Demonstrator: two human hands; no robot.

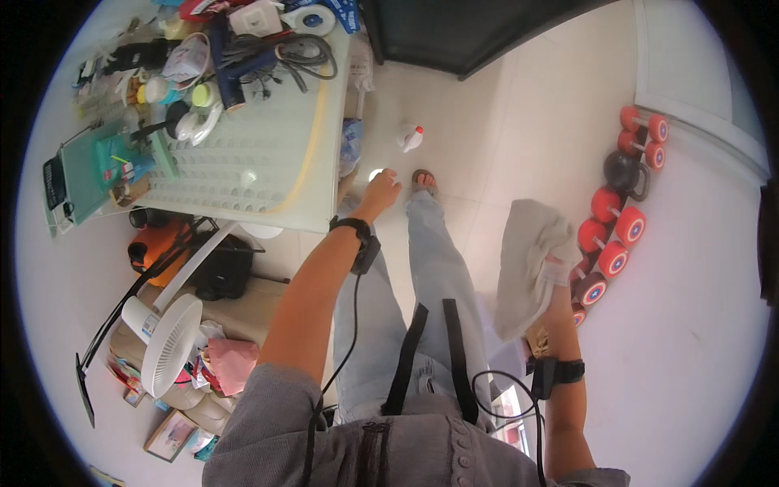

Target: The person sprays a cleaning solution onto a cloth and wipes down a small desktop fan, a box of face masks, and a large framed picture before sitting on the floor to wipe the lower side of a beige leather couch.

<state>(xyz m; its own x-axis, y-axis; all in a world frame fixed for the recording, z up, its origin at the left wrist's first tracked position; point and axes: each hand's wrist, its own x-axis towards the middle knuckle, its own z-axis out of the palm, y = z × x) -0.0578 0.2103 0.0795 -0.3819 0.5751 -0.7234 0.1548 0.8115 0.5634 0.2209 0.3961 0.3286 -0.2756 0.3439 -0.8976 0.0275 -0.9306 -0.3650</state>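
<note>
My right hand, at the right, is closed on a grey-beige cloth that hangs spread out beside the dumbbells. My left hand is over the floor just off the table's corner, fingers partly curled, with no object plainly visible in it. Ahead of it a white plastic bottle with a red cap is on the floor, apart from the hand. Both wrists wear black straps with cabled devices.
A glass-topped table at the left holds a hair dryer, bottles and coiled cable. A white fan and an orange bag are below it. Red dumbbells and a black kettlebell line the right wall. A dark panel is ahead.
</note>
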